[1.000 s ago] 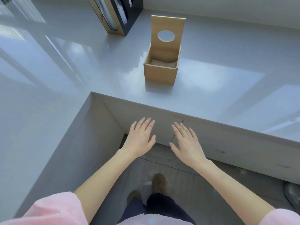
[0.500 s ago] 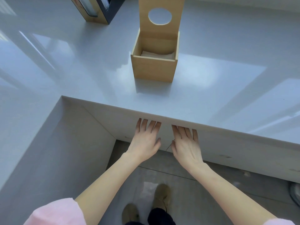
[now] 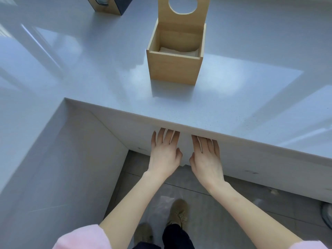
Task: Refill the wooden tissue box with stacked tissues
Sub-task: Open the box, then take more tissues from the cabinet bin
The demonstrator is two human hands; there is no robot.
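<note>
Both hands reach forward side by side below the front edge of a pale grey tabletop [image 3: 233, 112], palms down and fingers spread flat. The left hand [image 3: 164, 155] and the right hand [image 3: 206, 159] hold nothing; their fingertips are hidden under the overhanging edge, close against the white panel beneath it. On the tabletop, well beyond the hands, stands the wooden tissue box [image 3: 175, 67], a light-coloured cube open at the top. Its lid [image 3: 183, 15] stands upright at the back, with a round hole cut through it. Low inside the box lies a short stack of white tissues [image 3: 179, 52]. At the far left of the tabletop sits part of a dark container with a wooden edge [image 3: 111, 6]. No writing or brand can be read anywhere. Pink sleeves, dark trousers and tan shoes [image 3: 178, 212] show over a grey floor.
</note>
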